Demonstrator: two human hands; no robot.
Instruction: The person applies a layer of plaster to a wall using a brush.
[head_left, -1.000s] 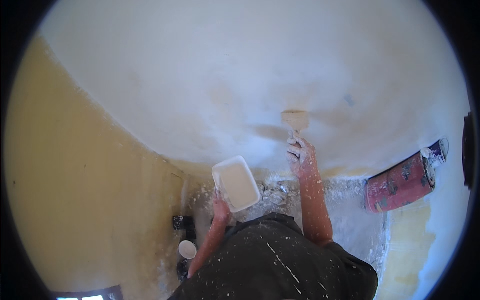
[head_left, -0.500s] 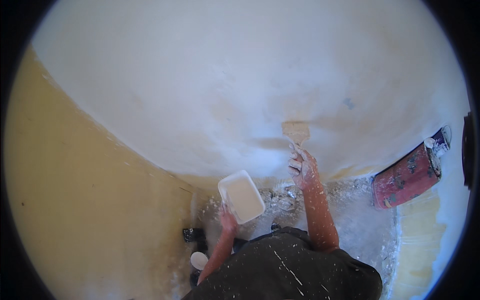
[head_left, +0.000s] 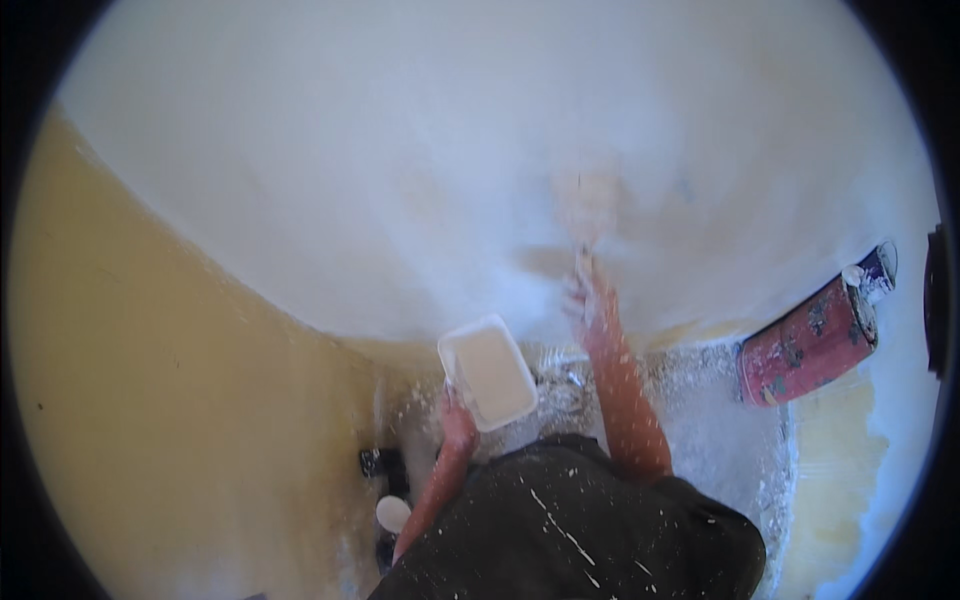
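Observation:
My right hand is closed on the handle of a wide putty knife, whose blade is smeared by motion against the white-coated wall. I cannot make out whether the blade touches the wall. White splashes dot the right hand and forearm. Lower and to the left, my left hand grips the left edge of a white rectangular tub. Smooth off-white filler lies inside the tub. A dark shadow falls on the wall just below the blade.
To the right stands a worn red drum with a dark paint can on it. A bare yellowish wall rises on the left. White splatter and rubble cover the floor. A round white object sits by my left forearm.
My right hand has moved up the wall with the putty knife, which is now blurred. The tub in my left hand has shifted slightly up.

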